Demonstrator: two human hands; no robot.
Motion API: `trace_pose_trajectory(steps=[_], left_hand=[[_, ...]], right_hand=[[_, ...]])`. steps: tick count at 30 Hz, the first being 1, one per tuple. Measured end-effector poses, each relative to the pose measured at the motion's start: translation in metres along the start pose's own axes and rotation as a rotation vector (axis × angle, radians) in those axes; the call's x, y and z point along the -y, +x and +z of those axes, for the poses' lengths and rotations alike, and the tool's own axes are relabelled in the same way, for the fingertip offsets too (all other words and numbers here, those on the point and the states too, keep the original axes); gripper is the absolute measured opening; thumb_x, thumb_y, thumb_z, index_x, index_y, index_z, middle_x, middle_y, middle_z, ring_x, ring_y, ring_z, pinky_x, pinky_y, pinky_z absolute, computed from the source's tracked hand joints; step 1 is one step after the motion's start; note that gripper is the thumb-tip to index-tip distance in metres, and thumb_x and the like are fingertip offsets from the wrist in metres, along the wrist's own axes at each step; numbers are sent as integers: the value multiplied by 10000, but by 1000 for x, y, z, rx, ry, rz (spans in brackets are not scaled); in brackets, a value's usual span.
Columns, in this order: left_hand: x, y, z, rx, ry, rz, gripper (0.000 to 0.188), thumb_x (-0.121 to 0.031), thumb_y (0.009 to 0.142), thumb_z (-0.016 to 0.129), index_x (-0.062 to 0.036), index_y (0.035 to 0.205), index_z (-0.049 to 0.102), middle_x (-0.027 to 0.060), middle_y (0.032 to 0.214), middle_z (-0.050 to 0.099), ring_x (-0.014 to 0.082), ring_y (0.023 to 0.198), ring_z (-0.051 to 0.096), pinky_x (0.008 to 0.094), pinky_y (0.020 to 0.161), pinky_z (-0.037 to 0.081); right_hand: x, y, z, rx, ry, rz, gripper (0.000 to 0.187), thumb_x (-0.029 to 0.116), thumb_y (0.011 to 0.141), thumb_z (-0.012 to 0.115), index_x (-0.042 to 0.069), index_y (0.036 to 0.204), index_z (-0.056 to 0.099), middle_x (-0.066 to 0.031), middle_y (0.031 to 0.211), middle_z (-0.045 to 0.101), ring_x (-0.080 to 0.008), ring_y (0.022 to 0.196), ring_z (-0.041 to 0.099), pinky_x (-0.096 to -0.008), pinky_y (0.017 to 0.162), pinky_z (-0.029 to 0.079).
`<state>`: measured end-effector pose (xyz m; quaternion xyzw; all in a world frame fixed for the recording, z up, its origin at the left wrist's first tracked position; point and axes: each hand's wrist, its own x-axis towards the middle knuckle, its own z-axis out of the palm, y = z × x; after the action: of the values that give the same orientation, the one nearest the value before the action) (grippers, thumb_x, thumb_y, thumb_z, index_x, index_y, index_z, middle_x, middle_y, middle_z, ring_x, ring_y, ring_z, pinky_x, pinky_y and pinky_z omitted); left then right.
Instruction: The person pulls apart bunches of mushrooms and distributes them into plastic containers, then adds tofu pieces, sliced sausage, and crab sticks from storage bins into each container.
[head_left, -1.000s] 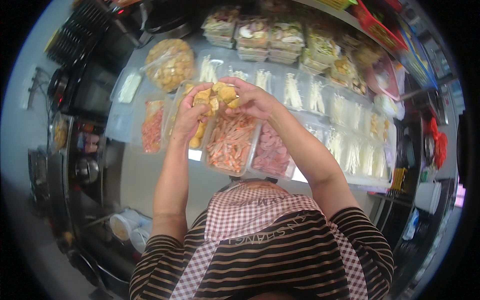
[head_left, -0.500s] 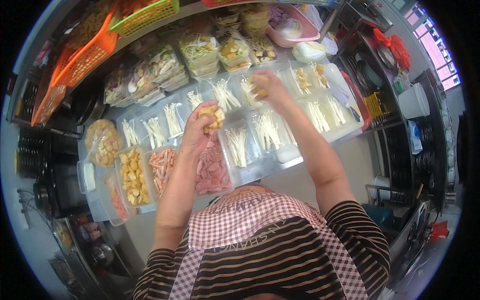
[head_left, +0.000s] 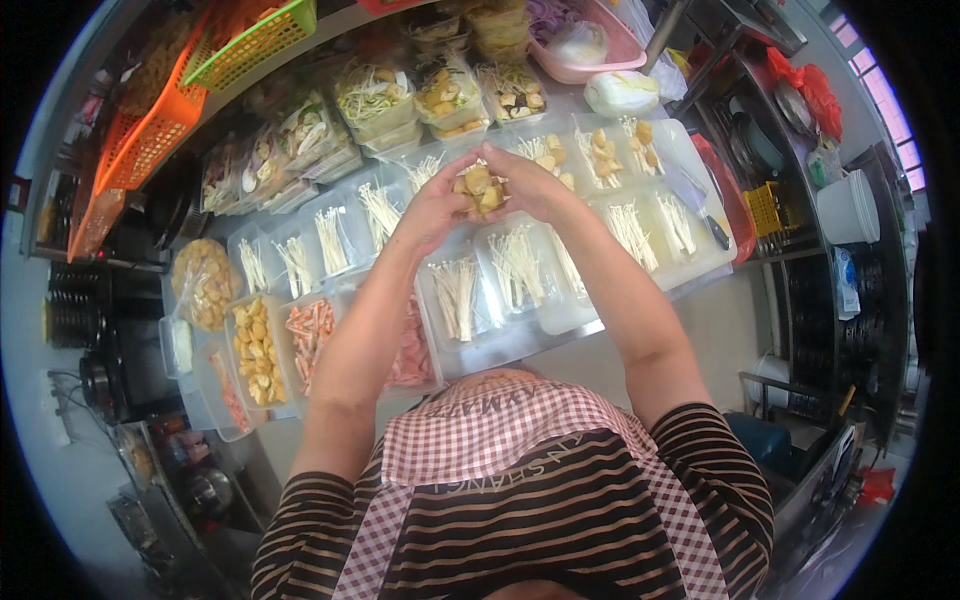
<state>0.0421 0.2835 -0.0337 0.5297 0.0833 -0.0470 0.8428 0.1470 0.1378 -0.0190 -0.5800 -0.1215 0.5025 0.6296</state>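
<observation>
My two hands meet above the rows of clear trays. Between them sits a cluster of golden-brown fried tofu pieces point(head_left: 481, 190). My left hand point(head_left: 437, 208) curls round it from the left, and my right hand point(head_left: 530, 187) closes on its right side with the fingers meeting the left ones. Below and around lie shallow clear trays with bundles of white enoki mushrooms point(head_left: 516, 266). Several trays at the far right also carry tofu pieces point(head_left: 605, 158) on the mushrooms. The tray directly beneath my hands is mostly hidden.
Tubs of fried tofu point(head_left: 258, 352), crab sticks point(head_left: 309, 335) and pink meat slices point(head_left: 408, 350) line the near left edge. A bag of tofu point(head_left: 203, 282) lies behind. Filled vegetable boxes point(head_left: 374, 100) stand at the back. A knife point(head_left: 716, 232) rests on the right.
My right hand has come back left from a far tray to meet my left hand, which has moved right and away with the tofu. Another far tray now shows tofu on its mushrooms.
</observation>
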Motion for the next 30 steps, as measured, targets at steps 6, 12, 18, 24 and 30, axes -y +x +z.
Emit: trace_pose_trajectory(steps=[6, 12, 18, 24, 30], left_hand=[[7, 25, -2, -128, 226, -35, 608, 68, 802, 526, -27, 1380, 362, 105, 1075, 581, 166, 860, 590, 264, 791, 480], [30, 42, -15, -224, 214, 3, 487, 19, 857, 511, 26, 1331, 403, 131, 1106, 570, 179, 911, 606, 272, 725, 551], [30, 33, -12, -275, 278, 158, 493, -25, 865, 555, 25, 1331, 402, 118, 1161, 527, 178, 1107, 522, 306, 825, 543], [4, 33, -21, -159, 189, 120, 619, -57, 867, 573, 12, 1407, 279, 160, 1348, 381, 241, 1189, 467, 366, 904, 497], [-35, 12, 23, -319, 315, 19, 716, -183, 876, 599, -40, 1446, 190, 171, 1474, 219, 288, 1275, 384, 393, 918, 473]], right_hand=[[-7, 17, -23, -102, -26, -6, 507, 291, 944, 497, 84, 1385, 357, -167, 1233, 493, -259, 1034, 564, -391, 801, 528], [-23, 22, -41, -273, -552, -255, 475, 131, 815, 643, 74, 1271, 520, -139, 1129, 593, -202, 945, 608, -324, 769, 515], [-21, 15, -47, -419, -762, -388, 423, 159, 761, 693, 89, 1170, 615, -135, 996, 659, -206, 856, 645, -310, 764, 501], [0, 14, -45, -502, -745, -408, 458, 218, 737, 741, 92, 1161, 623, -157, 974, 671, -235, 889, 646, -326, 793, 497], [8, 7, -41, -564, -900, -339, 589, 266, 763, 742, 36, 1259, 525, -156, 1100, 629, -257, 892, 634, -312, 763, 501]])
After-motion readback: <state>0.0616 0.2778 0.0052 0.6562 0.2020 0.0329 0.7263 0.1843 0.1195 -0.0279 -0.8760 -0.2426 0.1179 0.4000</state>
